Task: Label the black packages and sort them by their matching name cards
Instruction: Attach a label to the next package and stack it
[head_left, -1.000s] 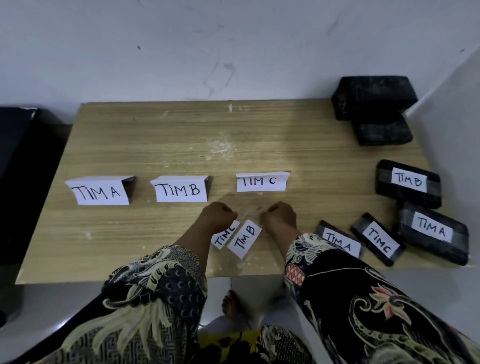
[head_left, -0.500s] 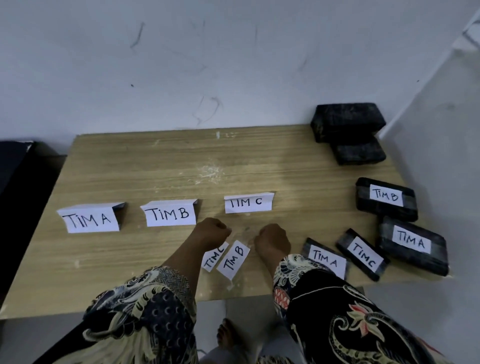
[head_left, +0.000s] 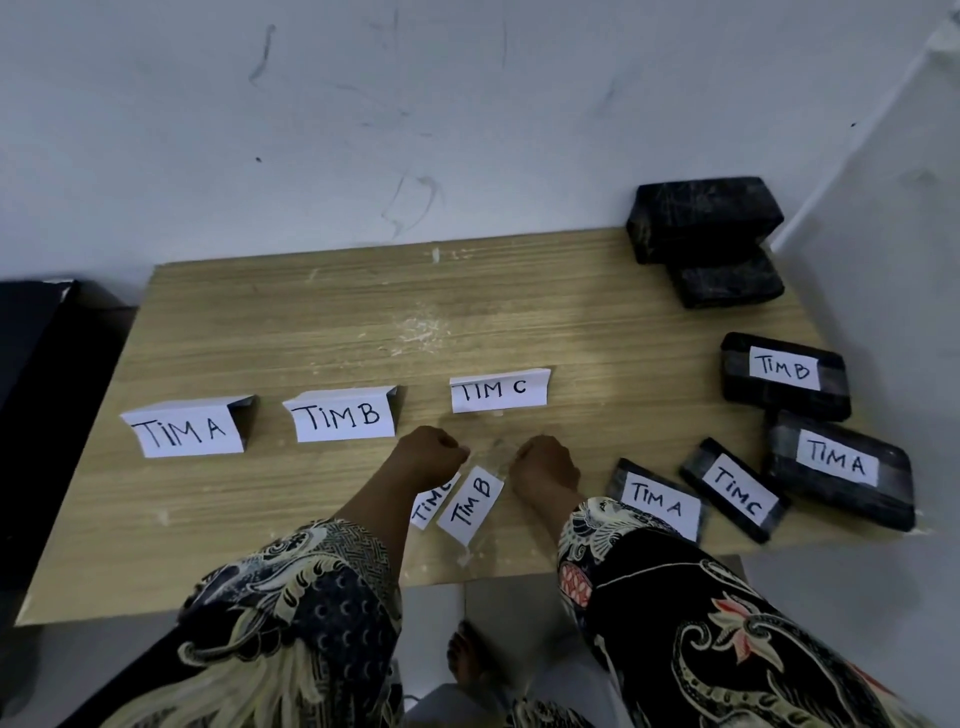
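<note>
Three folded name cards stand in a row on the wooden table (head_left: 311, 322): TIM A (head_left: 184, 428), TIM B (head_left: 340, 415) and TIM C (head_left: 496, 389). My left hand (head_left: 428, 457) and my right hand (head_left: 545, 465) rest as fists just in front of the TIM C card. A faint strip of clear tape (head_left: 493, 448) seems stretched between them. Loose paper labels TIM C (head_left: 431, 501) and TIM B (head_left: 470, 504) lie under my wrists. To the right lie labelled black packages: TIM A (head_left: 657, 501), TIM C (head_left: 735, 491), TIM A (head_left: 839, 470) and TIM B (head_left: 784, 376).
Two unlabelled black packages are stacked at the back right corner, the upper one (head_left: 704, 218) on the lower one (head_left: 730, 283). White walls close the back and the right side. A dark object (head_left: 36, 364) stands left of the table. My bare foot (head_left: 467, 660) shows below the front edge.
The camera has tilted up, so the table sits lower in view. Both hands stay in the same spot in front of the TIM C card.
</note>
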